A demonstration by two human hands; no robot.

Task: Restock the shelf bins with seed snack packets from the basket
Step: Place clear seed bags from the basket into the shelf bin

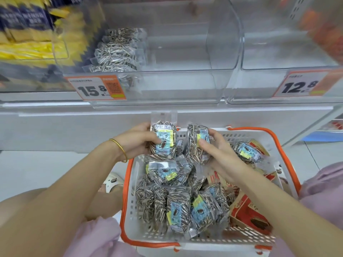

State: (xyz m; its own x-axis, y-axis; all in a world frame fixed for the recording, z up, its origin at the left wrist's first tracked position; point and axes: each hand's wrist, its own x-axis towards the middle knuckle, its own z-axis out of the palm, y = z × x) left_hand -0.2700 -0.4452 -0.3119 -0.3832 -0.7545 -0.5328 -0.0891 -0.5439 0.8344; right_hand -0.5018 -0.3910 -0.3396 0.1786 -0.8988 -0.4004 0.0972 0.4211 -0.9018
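Observation:
A white basket [133, 184] with orange rim and handles sits below me, filled with several clear packets of striped seeds [178, 210] carrying blue and yellow labels. My left hand [135, 141] grips one upright seed packet [164, 143] above the basket's far edge. Just to its right, my right hand [217, 153] holds a second seed packet [196, 145]. Above, a clear shelf bin [176, 84] holds a short stack of the same seed packets [117, 51] at its left side; the rest of that bin shows bare floor.
A second clear bin [278, 62] stands to the right behind a 12.8 price tag [298, 86]; a 15.8 tag [98, 88] hangs on the middle bin. Yellow bags [27, 43] fill the left bin. Red packets [248, 214] lie in the basket's right side.

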